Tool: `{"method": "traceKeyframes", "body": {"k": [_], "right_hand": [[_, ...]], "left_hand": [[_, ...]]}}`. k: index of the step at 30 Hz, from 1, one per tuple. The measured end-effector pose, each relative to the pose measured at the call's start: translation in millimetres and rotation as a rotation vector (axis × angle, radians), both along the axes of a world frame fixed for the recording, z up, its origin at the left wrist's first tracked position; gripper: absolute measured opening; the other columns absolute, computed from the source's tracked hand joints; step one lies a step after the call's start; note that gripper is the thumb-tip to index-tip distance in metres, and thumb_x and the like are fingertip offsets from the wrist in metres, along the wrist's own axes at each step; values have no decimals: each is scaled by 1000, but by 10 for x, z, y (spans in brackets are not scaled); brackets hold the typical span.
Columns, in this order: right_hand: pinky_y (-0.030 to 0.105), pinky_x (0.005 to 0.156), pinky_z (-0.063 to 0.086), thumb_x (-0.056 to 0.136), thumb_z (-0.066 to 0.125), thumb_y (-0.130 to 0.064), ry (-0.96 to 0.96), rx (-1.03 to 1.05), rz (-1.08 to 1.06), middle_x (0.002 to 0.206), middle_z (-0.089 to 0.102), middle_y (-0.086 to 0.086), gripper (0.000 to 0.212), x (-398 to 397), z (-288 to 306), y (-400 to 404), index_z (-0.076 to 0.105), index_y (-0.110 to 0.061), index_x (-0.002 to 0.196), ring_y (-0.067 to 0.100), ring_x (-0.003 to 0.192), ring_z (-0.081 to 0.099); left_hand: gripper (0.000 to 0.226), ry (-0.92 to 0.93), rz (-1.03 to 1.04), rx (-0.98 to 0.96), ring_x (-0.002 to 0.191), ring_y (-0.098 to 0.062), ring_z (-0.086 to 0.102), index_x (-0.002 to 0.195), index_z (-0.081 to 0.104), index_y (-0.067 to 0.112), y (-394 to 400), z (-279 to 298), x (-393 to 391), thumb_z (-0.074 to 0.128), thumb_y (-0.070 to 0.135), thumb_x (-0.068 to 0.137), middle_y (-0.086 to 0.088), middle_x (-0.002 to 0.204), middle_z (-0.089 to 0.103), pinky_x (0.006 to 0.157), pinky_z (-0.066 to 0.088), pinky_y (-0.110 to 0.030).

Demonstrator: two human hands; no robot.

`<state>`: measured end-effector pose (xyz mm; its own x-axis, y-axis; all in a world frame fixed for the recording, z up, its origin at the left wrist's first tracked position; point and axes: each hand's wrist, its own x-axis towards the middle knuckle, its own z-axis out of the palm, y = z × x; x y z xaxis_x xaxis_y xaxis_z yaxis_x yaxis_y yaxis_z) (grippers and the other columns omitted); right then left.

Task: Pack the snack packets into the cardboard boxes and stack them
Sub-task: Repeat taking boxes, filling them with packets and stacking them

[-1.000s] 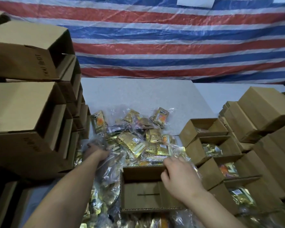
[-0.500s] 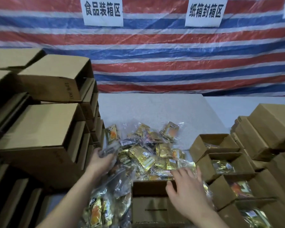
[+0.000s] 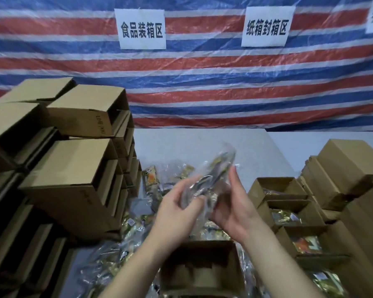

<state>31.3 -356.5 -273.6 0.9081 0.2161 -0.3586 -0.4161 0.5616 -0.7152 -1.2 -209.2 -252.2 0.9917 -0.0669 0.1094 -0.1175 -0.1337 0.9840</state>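
I see both hands raised above open cardboard box (image 3: 200,267), left hand (image 3: 177,208) and right hand (image 3: 235,208) fingers gripping one clear snack packet (image 3: 211,177), loose packets (image 3: 116,254) on table (image 3: 202,145), filled boxes (image 3: 289,209) right

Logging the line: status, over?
Both hands, left and right, grip one snack packet. Open box directly below, empty. Nothing blocking.

A single head-worn view looks forward and slightly down over the table (image 3: 202,143), close above both hands (image 3: 177,209), facing the striped tarp (image 3: 202,82) beyond the far edge. Boxes (image 3: 73,168) flank the left and right edges. No second view.
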Motion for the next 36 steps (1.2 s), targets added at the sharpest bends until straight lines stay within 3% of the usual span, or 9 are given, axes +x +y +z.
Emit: {"method": "traceKeyframes", "body": {"k": [3,7,11,14,18,21,23,26,36], "right_hand": [[55,110,41,64,89,-51,-39,112,-52,120,65,25,75,5,198,-17,67,-1,115,38,112,63],[47,95,52,84,69,-33,-113,130,-151,93,69,15,27,-56,228,-80,72,-8,94,30,87,68],[39,74,60,82,67,-33,-231,-43,-204,89,71,12,31,-124,251,-158,73,-6,95,29,83,70],[42,83,59,74,77,-27,-385,-502,-160,101,69,12,57,-207,162,-290,58,-4,122,36,100,68],[18,87,51,71,80,-30,-658,-893,250,107,68,-29,70,-389,12,-360,47,-72,118,-3,100,66],[9,91,44,76,77,-17,-743,-1056,588,122,65,-20,77,-451,-216,-226,47,-62,130,-1,109,63],[19,102,45,76,72,-20,-686,-1187,837,131,62,-14,76,-458,-384,-101,46,-47,142,5,118,59],[38,97,53,79,69,-28,-594,-1331,1087,123,65,-9,73,-383,-555,11,42,-47,144,16,107,64],[39,102,50,86,65,-30,-484,-1409,1211,140,57,-5,70,-48,-847,171,36,-44,149,19,119,59]], "left_hand": [[35,-149,-132,214,121,11,49,123,53,43,-178,35,-55,59,32,90,23,124,59,105,39,-18],[67,-259,-106,662,149,-10,14,150,27,46,-228,-90,-41,19,72,89,6,161,20,122,14,-38],[63,-198,-58,372,136,20,20,146,24,51,-34,-205,-72,18,79,89,37,147,27,109,16,-3],[50,16,-63,397,128,11,42,144,40,40,397,-524,-107,39,58,97,28,137,47,102,35,-9],[44,270,-225,577,132,2,40,143,42,35,771,-1135,-244,49,43,100,22,139,43,107,31,-15],[21,410,-223,434,125,-12,53,121,57,33,750,-1430,-293,45,29,104,12,124,60,97,39,-10],[17,456,-141,300,117,-24,60,106,63,27,734,-1522,-270,49,18,103,7,106,68,103,44,-31],[28,503,-113,186,103,-12,66,104,66,31,710,-1550,-234,45,48,98,7,101,73,95,51,-35],[45,582,-138,145,117,13,42,121,53,51,813,-1565,-200,34,72,85,39,123,43,100,34,-13]]}}
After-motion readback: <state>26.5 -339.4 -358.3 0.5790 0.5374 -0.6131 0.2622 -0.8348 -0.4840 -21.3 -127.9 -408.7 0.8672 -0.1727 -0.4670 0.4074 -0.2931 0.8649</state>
